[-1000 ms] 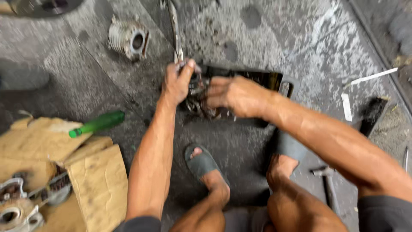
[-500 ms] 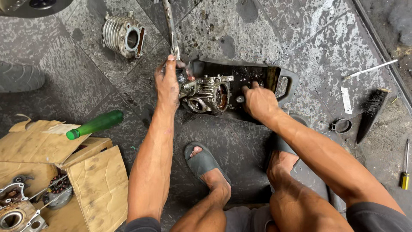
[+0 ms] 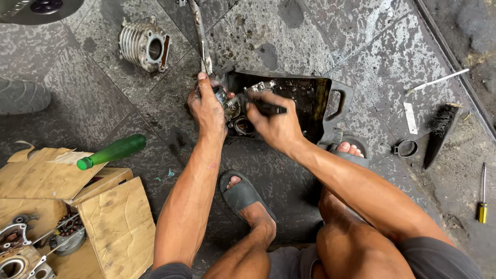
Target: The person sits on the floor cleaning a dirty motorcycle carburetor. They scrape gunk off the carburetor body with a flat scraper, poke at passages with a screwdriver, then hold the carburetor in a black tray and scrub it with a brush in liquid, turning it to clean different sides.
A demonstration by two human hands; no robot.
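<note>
My left hand (image 3: 206, 106) grips a greasy metal engine part (image 3: 237, 111) at the left edge of a cut-open black plastic jug (image 3: 330, 95) used as a tray. My right hand (image 3: 276, 126) is closed around a black-handled tool (image 3: 271, 108), its handle pointing right, held against the part. The part is mostly hidden by both hands. Whether the tool's tip is a brush or a blade cannot be made out.
A finned engine cylinder (image 3: 144, 46) lies at top left, with a long metal lever (image 3: 199, 36) beside it. A green bottle (image 3: 111, 152) rests on a cardboard box (image 3: 77, 206) of engine parts. At right lie a black brush (image 3: 439, 132), a ring clamp (image 3: 405, 149) and a yellow screwdriver (image 3: 481, 194).
My right hand left the tray's middle, took the black-handled tool and came back onto the engine part. My left hand stayed on the part.
</note>
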